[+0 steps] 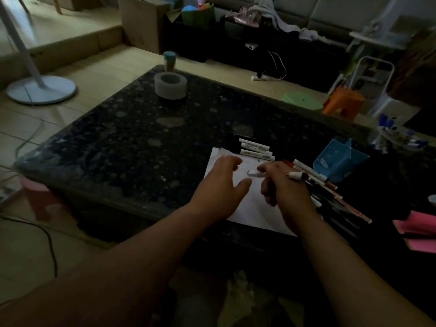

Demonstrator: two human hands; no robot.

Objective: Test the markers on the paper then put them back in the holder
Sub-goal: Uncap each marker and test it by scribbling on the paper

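Observation:
A white sheet of paper lies on the dark speckled table. My left hand rests on the paper's left part with fingers loosely spread. My right hand grips a white marker over the paper, tip pointing left. Three black-capped white markers lie just beyond the paper. A pile of several markers lies right of my right hand. The blue holder lies tipped on its side behind that pile.
A roll of grey tape and a small blue-lidded cup stand at the table's far edge. Pink paper lies at the right. A fan base, stools and cables are on the floor around the table.

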